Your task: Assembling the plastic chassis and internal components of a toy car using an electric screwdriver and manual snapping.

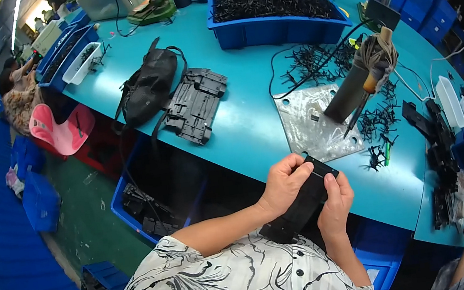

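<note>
Left hand (285, 185) and right hand (336, 201) both grasping black part (300, 208); metal plate (308, 131) just beyond, on turquoise table (249, 116).

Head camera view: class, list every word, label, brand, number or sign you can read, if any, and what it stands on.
No text can be read anywhere.
Flat black part between the left hand and right hand: no lettering visible.
Dark grey moulded piece: no lettering can be made out.
Stacked blue bins, upper right: any marks are too small to read.
</note>
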A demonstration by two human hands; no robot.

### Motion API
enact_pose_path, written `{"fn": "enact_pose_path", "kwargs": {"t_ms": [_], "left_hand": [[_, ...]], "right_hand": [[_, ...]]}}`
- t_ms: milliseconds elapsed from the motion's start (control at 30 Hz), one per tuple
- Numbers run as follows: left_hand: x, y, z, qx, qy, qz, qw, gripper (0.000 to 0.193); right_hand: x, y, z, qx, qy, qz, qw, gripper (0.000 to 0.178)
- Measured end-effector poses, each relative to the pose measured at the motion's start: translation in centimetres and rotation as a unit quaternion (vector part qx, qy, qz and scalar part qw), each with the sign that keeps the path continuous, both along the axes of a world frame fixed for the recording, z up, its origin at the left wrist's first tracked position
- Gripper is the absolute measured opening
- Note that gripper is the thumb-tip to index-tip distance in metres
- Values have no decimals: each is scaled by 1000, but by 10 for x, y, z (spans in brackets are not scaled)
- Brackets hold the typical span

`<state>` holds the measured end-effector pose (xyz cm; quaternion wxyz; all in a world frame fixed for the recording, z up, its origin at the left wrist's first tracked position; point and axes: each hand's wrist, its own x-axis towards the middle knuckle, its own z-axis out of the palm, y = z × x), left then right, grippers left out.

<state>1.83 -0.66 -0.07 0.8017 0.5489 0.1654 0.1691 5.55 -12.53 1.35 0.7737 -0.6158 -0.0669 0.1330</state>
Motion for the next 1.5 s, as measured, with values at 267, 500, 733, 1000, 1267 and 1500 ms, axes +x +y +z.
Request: {"fn": "enact_pose_path", "kwargs": {"t_ms": [267,500,733,1000,1267,1500], "left_hand": [[-12,31,10,-8,26,-33,999,16],[-27,184,40,678,131,285,665,46],[-21,246,30,645,409,119,635,71],[-15,237,35,570,376,108,722,92],[-25,230,23,391,283,128,866,73],[-33,213,2,217,172,135,951,89]], "right_hand": [[-2,27,12,20,93,29,995,23],[0,22,5,-3,111,71,991,15],[-5,43,8,24,132,111,985,17],[5,70,7,5,115,133,984,16],[11,86,10,-28,104,164,981,17],[15,105,13,72,191,169,964,25]]}}
